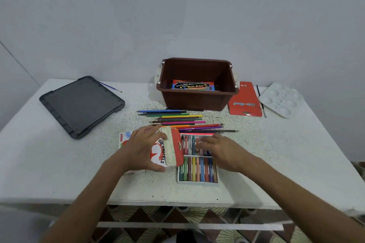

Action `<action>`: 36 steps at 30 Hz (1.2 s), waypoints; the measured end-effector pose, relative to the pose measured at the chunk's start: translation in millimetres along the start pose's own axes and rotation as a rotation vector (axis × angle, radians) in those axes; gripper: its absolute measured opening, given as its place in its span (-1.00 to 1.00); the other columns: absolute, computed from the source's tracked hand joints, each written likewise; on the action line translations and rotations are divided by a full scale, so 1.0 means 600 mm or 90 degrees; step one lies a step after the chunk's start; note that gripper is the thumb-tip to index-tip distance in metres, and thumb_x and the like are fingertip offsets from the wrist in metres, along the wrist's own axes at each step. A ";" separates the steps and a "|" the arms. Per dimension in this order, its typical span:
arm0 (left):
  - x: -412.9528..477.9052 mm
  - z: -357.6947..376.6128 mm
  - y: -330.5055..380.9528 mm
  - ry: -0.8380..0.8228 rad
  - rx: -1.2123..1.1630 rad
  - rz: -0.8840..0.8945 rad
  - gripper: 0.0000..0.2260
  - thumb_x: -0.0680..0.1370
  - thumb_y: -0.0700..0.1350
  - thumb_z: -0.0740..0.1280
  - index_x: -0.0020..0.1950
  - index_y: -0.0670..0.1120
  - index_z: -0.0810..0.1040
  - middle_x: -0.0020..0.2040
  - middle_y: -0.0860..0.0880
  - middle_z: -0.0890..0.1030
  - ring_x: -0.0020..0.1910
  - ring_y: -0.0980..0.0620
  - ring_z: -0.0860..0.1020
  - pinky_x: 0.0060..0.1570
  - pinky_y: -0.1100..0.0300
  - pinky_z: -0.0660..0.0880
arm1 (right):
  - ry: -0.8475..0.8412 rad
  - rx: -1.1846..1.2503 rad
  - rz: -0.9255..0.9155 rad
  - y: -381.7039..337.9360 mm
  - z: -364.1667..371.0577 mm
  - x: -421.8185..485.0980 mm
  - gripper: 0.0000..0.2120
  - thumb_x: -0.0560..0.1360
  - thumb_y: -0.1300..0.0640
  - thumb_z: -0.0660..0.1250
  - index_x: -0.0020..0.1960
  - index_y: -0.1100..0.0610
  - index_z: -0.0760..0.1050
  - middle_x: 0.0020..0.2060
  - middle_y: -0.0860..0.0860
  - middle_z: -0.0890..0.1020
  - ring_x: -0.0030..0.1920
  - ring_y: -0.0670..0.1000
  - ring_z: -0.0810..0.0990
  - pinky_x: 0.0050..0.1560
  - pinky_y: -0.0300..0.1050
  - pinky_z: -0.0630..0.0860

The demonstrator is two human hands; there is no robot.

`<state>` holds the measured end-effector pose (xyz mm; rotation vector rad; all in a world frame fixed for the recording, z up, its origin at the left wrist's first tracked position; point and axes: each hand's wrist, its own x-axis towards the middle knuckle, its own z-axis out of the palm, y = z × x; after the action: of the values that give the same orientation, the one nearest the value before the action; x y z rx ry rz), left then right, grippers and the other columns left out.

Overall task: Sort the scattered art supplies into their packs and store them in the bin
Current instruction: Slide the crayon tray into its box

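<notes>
**Pastel tray into its sleeve: square up before sliding**

Layout, all taken off the bin [197, 100], which stands at the far middle of the worktop [59, 163]:
- Grey lid [81, 104] is well to the bin's left and the white palette [280, 98] well to its right.
- The red pencil pack [245, 100] lies against or just beside the bin's right wall, can't tell which.
- The pastel sleeve [169, 148] and pastel tray [197, 169] lie side by side on the near side of the bin, well apart from it.
- The loose pencils [177, 118] lie between them and the bin.
- The paint pack [192, 85] is inside the bin.
- One brush [110, 87] lies left of the bin past the lid, and another [261, 102] lies right of it between the red pack and the palette.

Grip:
- The left hand [142, 148] is wrapped round the sleeve, fingers over the edge facing the bin and thumb on the near edge. The sleeve's mouth is tipped up toward the tray.
- The right hand [219, 150] lies flat on the tray's row nearest the bin, fingers straight, holding nothing. It's blurred, so exact contact is unclear.

My read is that the tray goes into the sleeve next. To do it cleanly:
- Press the sticks down flush first, since a proud one will jam at the mouth.
- Drop the sleeve level with the worktop and line its mouth up with the tray's edge.
- Keep the red flap at the mouth out of the way.
- Push on the tray's wall, not on the sticks.
- Keep the tray flat or the sticks will roll out.

Only one pack is binned, and the pencils are unsorted.
</notes>
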<state>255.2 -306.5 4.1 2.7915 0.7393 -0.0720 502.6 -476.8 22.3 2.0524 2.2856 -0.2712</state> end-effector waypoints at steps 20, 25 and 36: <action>-0.026 0.027 -0.055 -0.047 0.015 -0.026 -0.12 0.20 0.55 0.34 0.40 0.18 0.24 0.58 0.06 0.14 0.53 -0.03 0.13 0.47 -0.08 0.11 | -0.277 -0.526 -0.263 -0.041 -0.005 0.080 0.14 0.47 0.14 0.47 0.50 -0.22 -0.47 0.58 0.04 -0.25 0.54 0.30 -0.21 0.48 0.40 -0.03; -0.021 0.033 -0.051 -0.057 0.013 -0.021 -0.13 0.21 0.55 0.34 0.40 0.19 0.24 0.58 0.05 0.15 0.53 -0.05 0.13 0.47 -0.10 0.10 | -0.273 -0.469 -0.245 -0.019 -0.004 0.060 0.13 0.48 0.04 0.45 0.48 -0.22 -0.50 0.58 0.05 -0.24 0.55 0.31 -0.18 0.48 0.41 -0.03; 0.002 0.052 -0.014 -0.077 0.008 0.031 -0.15 0.24 0.54 0.34 0.41 0.19 0.24 0.57 0.07 0.18 0.53 -0.04 0.16 0.47 -0.07 0.10 | -0.301 -0.338 -0.163 0.035 -0.010 -0.001 0.26 0.32 -0.18 0.55 0.50 -0.19 -0.46 0.58 0.12 -0.16 0.56 0.28 -0.12 0.52 0.28 -0.04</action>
<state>252.6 -306.8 -28.4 2.7860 0.6428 -0.2351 524.0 -474.1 26.0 1.2841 2.0319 -0.1206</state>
